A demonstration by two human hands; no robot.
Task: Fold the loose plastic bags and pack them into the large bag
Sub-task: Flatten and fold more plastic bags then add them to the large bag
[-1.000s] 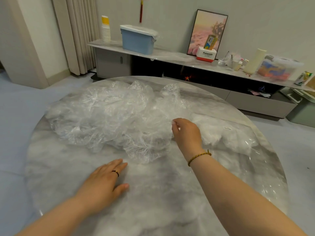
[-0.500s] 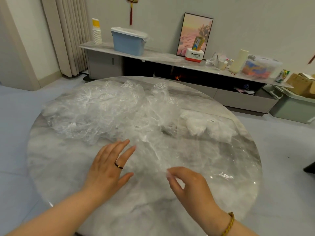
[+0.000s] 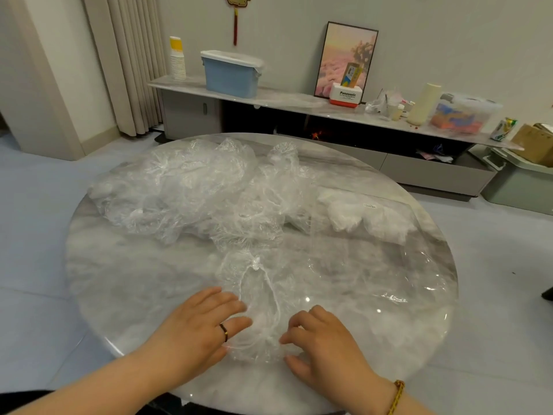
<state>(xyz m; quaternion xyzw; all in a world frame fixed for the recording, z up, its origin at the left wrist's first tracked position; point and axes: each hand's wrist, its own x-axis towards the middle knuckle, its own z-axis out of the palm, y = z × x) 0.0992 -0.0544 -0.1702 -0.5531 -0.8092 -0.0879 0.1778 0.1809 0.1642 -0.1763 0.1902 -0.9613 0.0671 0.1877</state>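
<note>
One clear bag (image 3: 257, 298) is laid flat on the marble table (image 3: 134, 280), near edge. It's pressed by L hand (image 3: 194, 327) w/ straight fingers and touched by R hand (image 3: 326, 345) w/ bent fingertips. Loose-bag pile (image 3: 185, 190) is heaped behind.

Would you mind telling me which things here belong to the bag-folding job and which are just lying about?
Part of the job: single plastic bag between the left hand and right hand; pile of loose bags; large bag, white bundles seemingly inside.
Just lying about: blue bin; paper cup stack; framed picture; Panasonic box; cardboard box.
</note>
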